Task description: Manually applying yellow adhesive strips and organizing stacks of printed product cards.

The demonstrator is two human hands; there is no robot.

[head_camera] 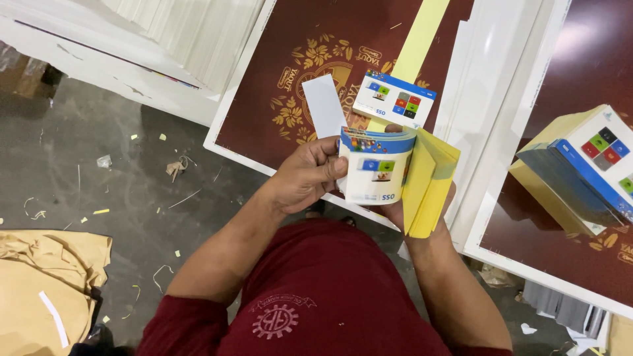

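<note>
Both hands hold a thick bundle of printed cards [389, 173], white with blue tops and yellow backs, fanned open. My left hand [304, 177] pinches the bundle's left edge with the thumb on the front card. My right hand [398, 212] supports it from beneath and is mostly hidden. Just beyond the bundle, a single printed card [393, 99] and a blank white card [324, 105] lie on a dark maroon printed sheet [316, 39].
A tall leaning stack of the same cards [580, 168] stands at the right on another maroon sheet [593, 59]. A yellow paper strip [419, 39] lies across the sheet. White board piles [132, 46] sit upper left. Brown paper [46, 283] and scraps litter the grey floor.
</note>
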